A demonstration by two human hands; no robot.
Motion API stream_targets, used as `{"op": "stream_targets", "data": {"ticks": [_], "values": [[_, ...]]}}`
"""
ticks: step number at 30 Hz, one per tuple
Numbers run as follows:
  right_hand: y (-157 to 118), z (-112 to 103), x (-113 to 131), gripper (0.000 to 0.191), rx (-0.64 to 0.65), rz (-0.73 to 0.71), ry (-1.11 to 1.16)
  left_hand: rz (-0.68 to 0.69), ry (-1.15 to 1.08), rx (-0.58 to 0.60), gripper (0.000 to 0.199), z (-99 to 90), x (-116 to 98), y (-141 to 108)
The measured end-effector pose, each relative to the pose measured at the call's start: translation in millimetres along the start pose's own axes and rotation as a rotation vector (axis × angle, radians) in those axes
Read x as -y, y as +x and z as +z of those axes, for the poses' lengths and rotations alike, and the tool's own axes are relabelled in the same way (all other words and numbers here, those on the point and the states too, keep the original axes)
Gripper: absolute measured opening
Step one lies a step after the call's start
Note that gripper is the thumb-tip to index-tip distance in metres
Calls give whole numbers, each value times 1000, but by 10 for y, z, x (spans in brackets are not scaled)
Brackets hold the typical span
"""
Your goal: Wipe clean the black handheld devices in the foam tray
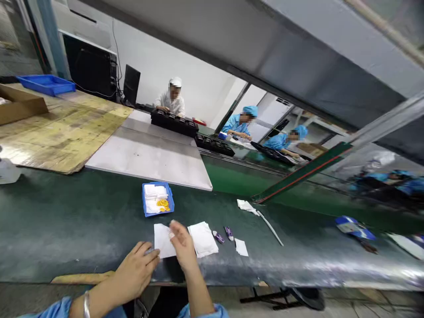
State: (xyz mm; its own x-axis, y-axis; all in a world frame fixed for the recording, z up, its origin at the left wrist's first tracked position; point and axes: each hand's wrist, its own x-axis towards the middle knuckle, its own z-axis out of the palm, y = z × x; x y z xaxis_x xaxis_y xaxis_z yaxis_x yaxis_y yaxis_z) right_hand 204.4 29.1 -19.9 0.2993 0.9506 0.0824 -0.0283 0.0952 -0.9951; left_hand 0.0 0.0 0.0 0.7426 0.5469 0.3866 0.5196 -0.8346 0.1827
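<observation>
A white sheet of paper (162,240) lies on the green worktop between my hands. My left hand (135,270) has its fingers curled together at the sheet's lower left edge, pinching it. At the right edge, my right hand (184,248) is raised on its side, thumb and fingertips close together over the paper; whether it grips the sheet is hard to see. Just right of that hand is a stack of white sheets (202,240). Beyond the hands stands a blue tray (145,205) holding white folded pieces (155,191) and yellow round pieces (162,203).
Two small purple-and-white objects (218,237) and a small white slip (241,247) lie right of the stack. Farther right are a crumpled white piece (245,205) and a thin white strip (270,229). A slanted green post (301,174) meets the worktop. Several people work behind.
</observation>
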Motion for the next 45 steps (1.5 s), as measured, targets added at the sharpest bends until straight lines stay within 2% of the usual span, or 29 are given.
{"op": "stream_targets", "data": {"ticks": [2, 4, 6, 9, 12, 14, 17, 20, 22, 26, 32, 37, 41, 45], "values": [[105, -191, 90, 44, -65, -7, 11, -7, -9, -12, 39, 5, 13, -41], [134, -288, 158, 43, -67, 3, 9, -13, -12, -11, 38, 7, 25, -73], [67, -256, 192, 41, 9, 40, -3, -13, -14, 7, 40, 6, 40, -96], [-83, -98, 206, 35, 86, 52, -66, 8, -16, 27, 43, 11, 88, -130], [-115, -132, 243, 30, -20, -20, -174, 30, -29, 4, 42, 35, 170, -176], [-100, -354, 302, 27, -138, -76, -266, 30, -41, -14, 39, 53, 220, -205], [-146, -828, 393, 22, -272, -122, -410, 2, -54, -46, 34, 75, 255, -233], [-270, -1174, 423, 20, -314, -130, -534, -26, -56, -70, 32, 97, 257, -230], [-344, -1246, 411, 20, -296, -128, -607, -40, -57, -76, 31, 108, 255, -219], [-335, -1105, 379, 24, -220, -132, -727, -60, -67, -86, 29, 95, 246, -210], [6, -750, 381, 22, -155, -104, -952, -68, -82, -81, 28, 32, 210, -227], [251, -556, 364, 19, -148, -53, -1134, -98, -88, -62, 27, 18, 172, -226], [331, -510, 332, 11, -138, -17, -1181, -120, -109, -56, 26, 2, 143, -220], [377, -599, 308, 17, -154, 36, -1109, -132, -128, -56, 26, -25, 134, -211]]}}
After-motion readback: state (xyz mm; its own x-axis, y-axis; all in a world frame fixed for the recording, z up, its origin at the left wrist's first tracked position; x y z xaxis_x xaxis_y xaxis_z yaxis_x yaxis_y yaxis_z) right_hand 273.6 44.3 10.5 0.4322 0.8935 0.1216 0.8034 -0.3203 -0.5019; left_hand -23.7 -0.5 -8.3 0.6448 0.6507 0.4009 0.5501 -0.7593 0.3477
